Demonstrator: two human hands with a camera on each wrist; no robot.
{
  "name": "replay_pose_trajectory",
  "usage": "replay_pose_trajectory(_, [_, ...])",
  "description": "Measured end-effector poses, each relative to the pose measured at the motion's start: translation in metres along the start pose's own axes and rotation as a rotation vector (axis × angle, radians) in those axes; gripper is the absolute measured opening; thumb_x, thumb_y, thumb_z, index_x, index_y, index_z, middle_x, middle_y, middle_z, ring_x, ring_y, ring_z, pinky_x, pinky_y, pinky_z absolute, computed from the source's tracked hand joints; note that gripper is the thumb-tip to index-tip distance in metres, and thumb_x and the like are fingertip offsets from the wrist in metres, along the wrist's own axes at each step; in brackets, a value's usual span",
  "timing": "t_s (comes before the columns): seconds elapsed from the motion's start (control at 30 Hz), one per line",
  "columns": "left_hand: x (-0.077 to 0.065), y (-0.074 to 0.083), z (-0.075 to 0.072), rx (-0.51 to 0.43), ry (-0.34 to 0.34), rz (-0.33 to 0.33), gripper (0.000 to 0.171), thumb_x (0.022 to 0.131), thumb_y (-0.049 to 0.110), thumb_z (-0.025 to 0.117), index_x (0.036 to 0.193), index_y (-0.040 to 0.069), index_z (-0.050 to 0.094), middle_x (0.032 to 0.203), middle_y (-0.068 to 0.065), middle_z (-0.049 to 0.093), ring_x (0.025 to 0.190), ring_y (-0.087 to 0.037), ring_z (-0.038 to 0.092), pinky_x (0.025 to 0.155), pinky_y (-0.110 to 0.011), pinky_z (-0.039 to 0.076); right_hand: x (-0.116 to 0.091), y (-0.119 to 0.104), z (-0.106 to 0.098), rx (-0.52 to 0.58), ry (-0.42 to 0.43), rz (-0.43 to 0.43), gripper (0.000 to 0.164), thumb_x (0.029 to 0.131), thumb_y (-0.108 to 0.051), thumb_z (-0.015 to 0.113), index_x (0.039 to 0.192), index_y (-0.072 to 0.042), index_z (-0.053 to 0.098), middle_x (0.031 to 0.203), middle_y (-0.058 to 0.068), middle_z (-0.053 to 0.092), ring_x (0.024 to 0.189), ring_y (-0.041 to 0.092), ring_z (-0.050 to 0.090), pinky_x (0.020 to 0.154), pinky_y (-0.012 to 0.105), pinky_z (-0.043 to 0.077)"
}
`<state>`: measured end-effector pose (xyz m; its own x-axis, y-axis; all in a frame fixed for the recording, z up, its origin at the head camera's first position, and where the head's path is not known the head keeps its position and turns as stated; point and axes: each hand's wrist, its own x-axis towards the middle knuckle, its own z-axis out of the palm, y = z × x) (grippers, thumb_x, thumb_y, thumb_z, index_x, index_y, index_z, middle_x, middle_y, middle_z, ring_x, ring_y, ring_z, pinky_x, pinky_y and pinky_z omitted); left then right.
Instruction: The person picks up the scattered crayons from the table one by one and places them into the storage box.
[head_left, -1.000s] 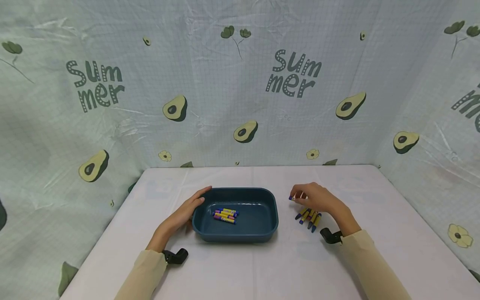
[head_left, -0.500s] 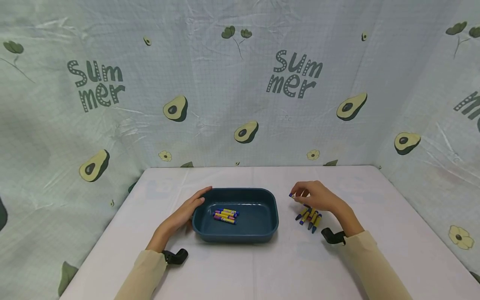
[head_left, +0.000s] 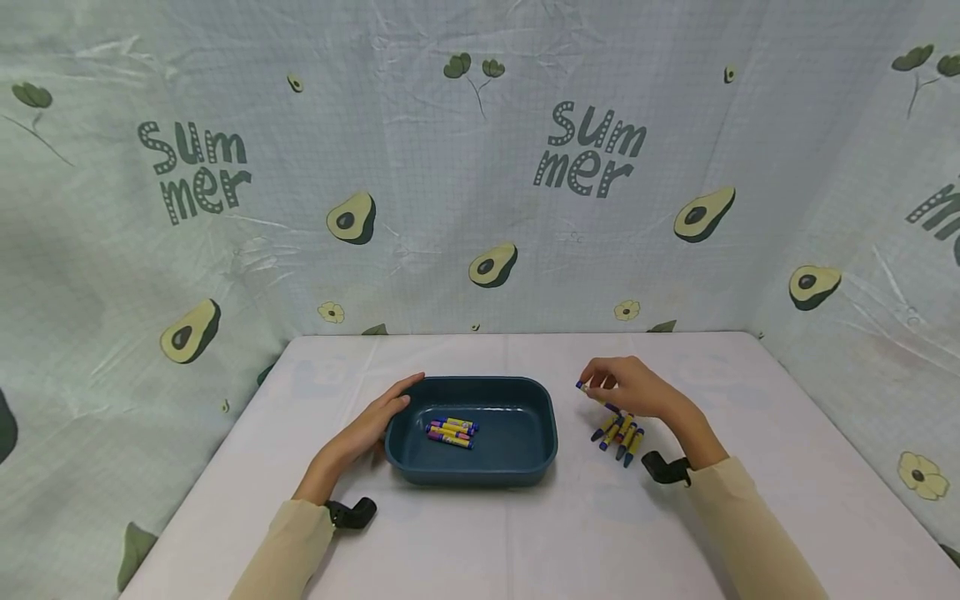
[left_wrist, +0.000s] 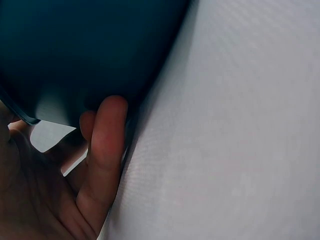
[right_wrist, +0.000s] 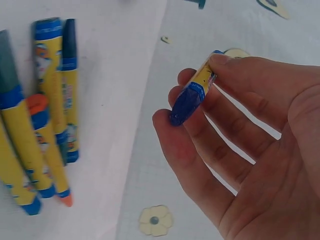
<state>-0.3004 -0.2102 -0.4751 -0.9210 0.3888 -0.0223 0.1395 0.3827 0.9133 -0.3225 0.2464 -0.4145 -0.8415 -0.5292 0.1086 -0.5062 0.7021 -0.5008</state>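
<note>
My left hand (head_left: 369,422) grips the left end of a dark blue tray (head_left: 480,477), thumb at the rim. In the left wrist view, curled fingers (left_wrist: 106,145) lie against the tray's outer wall. Several yellow-wrapped crayons (head_left: 452,431) lie together inside the tray, left of its middle. To the tray's right, my right hand (head_left: 630,387) pinches a blue crayon (right_wrist: 192,95) between thumb and fingertips, raised off the table. Below that hand, several more crayons (head_left: 622,437) lie in a loose cluster; the right wrist view shows green, blue and orange tips among them.
A pale cloth covers the table (head_left: 465,542). Behind and at both sides hangs a printed sheet (head_left: 420,283) with avocados and lettering. Black camera mounts (head_left: 351,512) sit on both wrists.
My right hand has risen slightly away from the cluster with the crayon, which now shows more of its length. The left hand and the tray have stayed in place.
</note>
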Motion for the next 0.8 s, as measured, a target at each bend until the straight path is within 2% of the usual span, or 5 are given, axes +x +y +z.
replay_pose_trajectory(0.1, [0.0, 0.0, 0.0, 0.001, 0.0, 0.001, 0.051, 0.114, 0.034, 0.03, 0.164, 0.031, 0.028, 0.174, -0.006, 0.021, 0.161, -0.037, 0.016, 0.126, -0.066, 0.012, 0.005, -0.006, -0.005, -0.006, -0.008, 0.004, 0.016, 0.097, -0.013, 0.07, 0.113, -0.011, 0.071, 0.096, 0.001, 0.073, 0.084, 0.011, 0.064, 0.07, 0.028, 0.053])
replay_pose_trajectory(0.33, [0.001, -0.002, -0.001, -0.002, -0.001, 0.004, 0.051, 0.113, 0.034, 0.031, 0.164, 0.03, 0.028, 0.174, -0.006, 0.02, 0.161, -0.036, 0.014, 0.126, -0.066, 0.011, 0.02, -0.023, -0.012, -0.031, -0.017, -0.05, 0.016, 0.097, -0.014, 0.07, 0.113, -0.013, 0.072, 0.096, 0.0, 0.075, 0.085, 0.012, 0.067, 0.071, 0.029, 0.055])
replay_pose_trajectory(0.47, [0.002, -0.002, -0.001, -0.008, -0.004, 0.008, 0.05, 0.114, 0.034, 0.03, 0.164, 0.03, 0.029, 0.174, -0.006, 0.021, 0.161, -0.035, 0.014, 0.127, -0.065, 0.01, 0.029, -0.037, -0.015, -0.015, -0.03, -0.056, 0.017, 0.097, -0.014, 0.07, 0.114, -0.013, 0.072, 0.097, 0.001, 0.075, 0.085, 0.013, 0.067, 0.071, 0.03, 0.055])
replay_pose_trajectory(0.6, [0.001, -0.002, -0.001, -0.006, -0.01, 0.011, 0.051, 0.114, 0.035, 0.03, 0.164, 0.029, 0.027, 0.174, -0.007, 0.02, 0.161, -0.037, 0.013, 0.126, -0.066, 0.01, 0.038, -0.053, -0.016, -0.018, -0.056, -0.103, 0.017, 0.098, -0.013, 0.068, 0.114, -0.012, 0.072, 0.098, 0.004, 0.076, 0.088, 0.014, 0.069, 0.071, 0.031, 0.056])
replay_pose_trajectory(0.8, [0.0, -0.001, -0.002, -0.001, -0.012, 0.008, 0.051, 0.114, 0.034, 0.03, 0.165, 0.027, 0.027, 0.174, -0.009, 0.018, 0.161, -0.038, 0.013, 0.126, -0.066, 0.011, 0.054, -0.075, -0.012, -0.069, -0.091, -0.143, 0.016, 0.099, -0.014, 0.067, 0.114, -0.015, 0.072, 0.099, 0.002, 0.077, 0.087, 0.013, 0.07, 0.074, 0.031, 0.058])
